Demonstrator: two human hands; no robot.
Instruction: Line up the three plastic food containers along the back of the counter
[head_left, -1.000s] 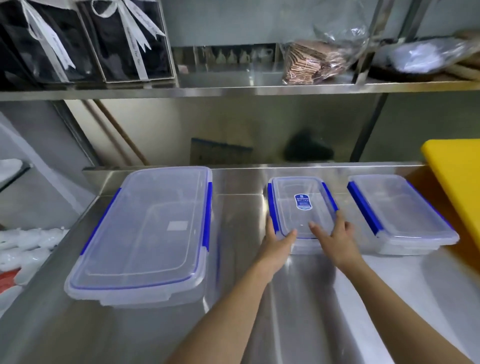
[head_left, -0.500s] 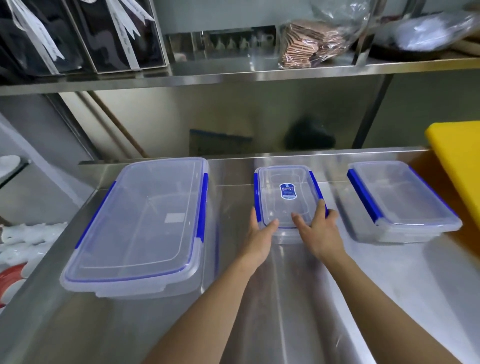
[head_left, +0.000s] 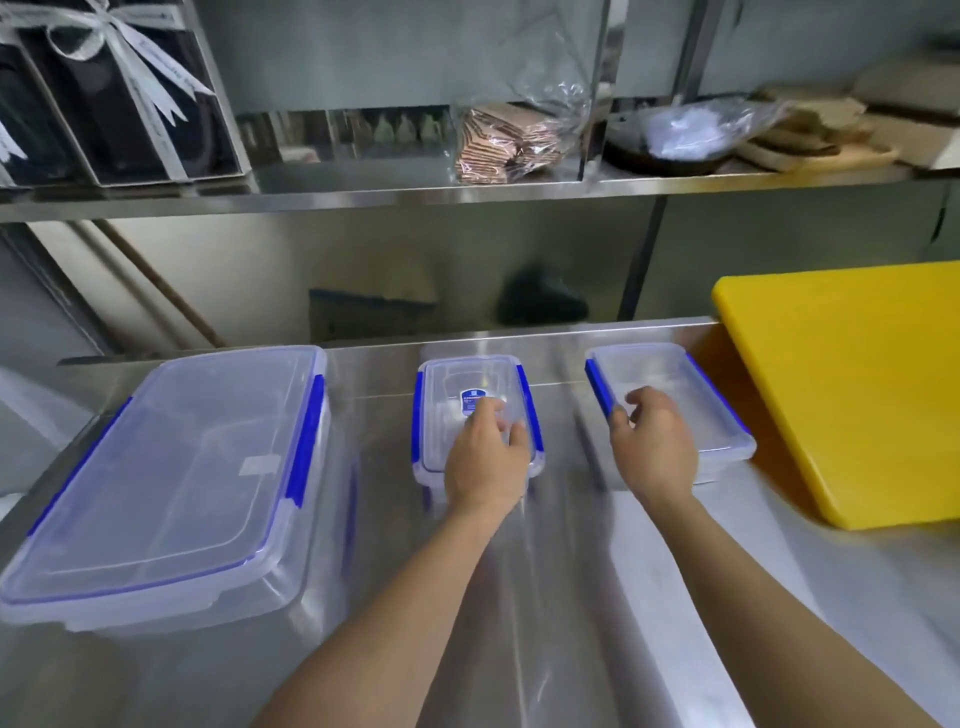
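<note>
Three clear plastic containers with blue clips stand on the steel counter (head_left: 545, 597). The large container (head_left: 171, 478) is at the left. The small container (head_left: 470, 384), with a blue label on its lid, sits in the middle near the back wall. The medium container (head_left: 691, 395) is at the right, slightly angled. My left hand (head_left: 485, 457) rests on the small container's lid at its near end, fingers curled. My right hand (head_left: 654, 447) lies over the medium container's near left corner, fingers curled by its blue clip. Whether either hand grips is unclear.
A yellow cutting board (head_left: 852, 384) leans at the right, close to the medium container. A steel shelf (head_left: 415, 192) overhangs the back, carrying black gift boxes (head_left: 104, 104) with ribbons and bagged items (head_left: 509, 140). White objects lie beyond the counter's left edge.
The small container has slid back toward the wall. My right hand left it and moved right onto the medium container. My left hand shifted onto the small container's lid.
</note>
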